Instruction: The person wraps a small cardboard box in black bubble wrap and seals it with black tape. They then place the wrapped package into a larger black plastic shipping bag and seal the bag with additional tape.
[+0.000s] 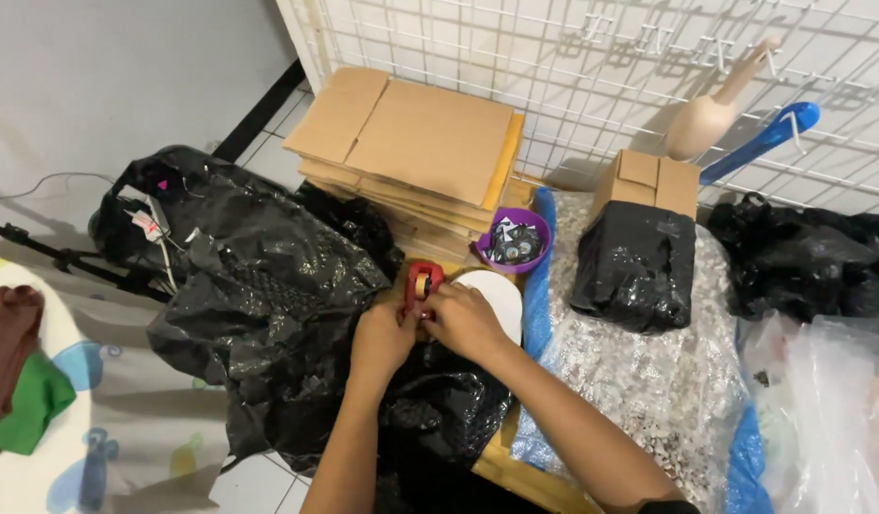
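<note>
White tiled floor (268, 152) (wire grid (592, 67) behind) bears flattened cartons (420, 143).

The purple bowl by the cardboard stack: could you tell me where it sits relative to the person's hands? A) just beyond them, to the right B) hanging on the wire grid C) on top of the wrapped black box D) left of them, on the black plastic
A: the purple bowl sits beside the cardboard stack, just beyond and right of both hands, the left hand and right hand, which meet at the red tape dispenser.

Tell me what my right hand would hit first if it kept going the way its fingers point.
The right hand points up-left at the red tape dispenser, which its fingertips already seem to touch. Beyond that lies the stack of flat cardboard, though depth is hard to judge.
</note>
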